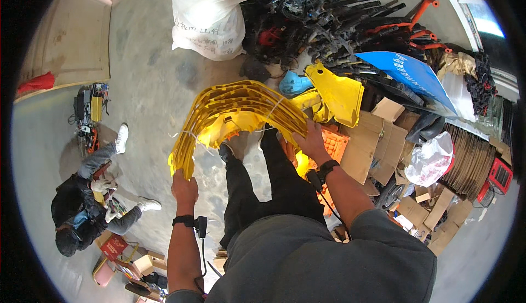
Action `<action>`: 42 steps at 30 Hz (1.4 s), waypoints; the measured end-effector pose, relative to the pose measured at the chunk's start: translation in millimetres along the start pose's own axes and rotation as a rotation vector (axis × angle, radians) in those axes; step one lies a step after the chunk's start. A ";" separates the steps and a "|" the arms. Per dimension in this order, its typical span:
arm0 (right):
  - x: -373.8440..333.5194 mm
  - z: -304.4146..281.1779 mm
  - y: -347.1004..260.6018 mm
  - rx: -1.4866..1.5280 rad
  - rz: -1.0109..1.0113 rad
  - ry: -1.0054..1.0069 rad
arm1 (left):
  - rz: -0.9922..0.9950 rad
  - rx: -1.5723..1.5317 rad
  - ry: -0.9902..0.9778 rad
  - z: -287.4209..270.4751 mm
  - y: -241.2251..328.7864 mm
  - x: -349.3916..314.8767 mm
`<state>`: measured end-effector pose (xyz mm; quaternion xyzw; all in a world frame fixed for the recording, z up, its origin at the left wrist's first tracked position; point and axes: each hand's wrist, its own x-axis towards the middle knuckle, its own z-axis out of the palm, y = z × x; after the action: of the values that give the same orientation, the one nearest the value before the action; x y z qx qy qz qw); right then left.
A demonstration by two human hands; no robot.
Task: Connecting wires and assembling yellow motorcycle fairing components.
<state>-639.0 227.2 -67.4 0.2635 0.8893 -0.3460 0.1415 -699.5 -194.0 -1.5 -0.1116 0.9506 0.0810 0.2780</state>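
Observation:
A bundle of nested, curved yellow plastic panels [235,95] arches in front of my legs, with thin white ties around it. My left hand [185,189] is closed on the bundle's lower left end. On the opposite end, my right hand [312,143] grips the edges, its fingertips partly hidden behind the plastic. More loose yellow panels [342,95] lie just beyond the right side of the bundle, beside a light-blue rounded object [295,83]. An orange plastic crate [334,145] stands next to my right hand.
A large white sack [211,26] and a heap of black metal parts [323,26] lie ahead. Cardboard boxes [359,144], a blue panel [408,78] and a plastic bag [430,159] crowd the right. At left, another person [82,207] sits low near small parts.

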 end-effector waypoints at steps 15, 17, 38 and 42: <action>5.9 -16.4 -6.2 -0.080 -0.215 -0.126 | 0.077 -0.026 0.041 -32.3 22.9 25.2; 13.0 -18.8 -10.7 -0.038 -0.164 -0.128 | 0.133 -0.044 0.059 -47.8 31.8 34.2; 57.6 -49.1 -88.3 0.134 -0.127 -0.029 | 0.250 -0.314 0.018 -127.0 36.0 121.4; 65.0 -21.7 -82.2 0.174 -0.091 0.013 | 0.343 -0.144 0.102 -101.3 49.9 120.6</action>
<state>-740.4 215.1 -35.5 0.2363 0.8679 -0.4262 0.0964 -863.0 -188.0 21.5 0.0286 0.9603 0.1890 0.2031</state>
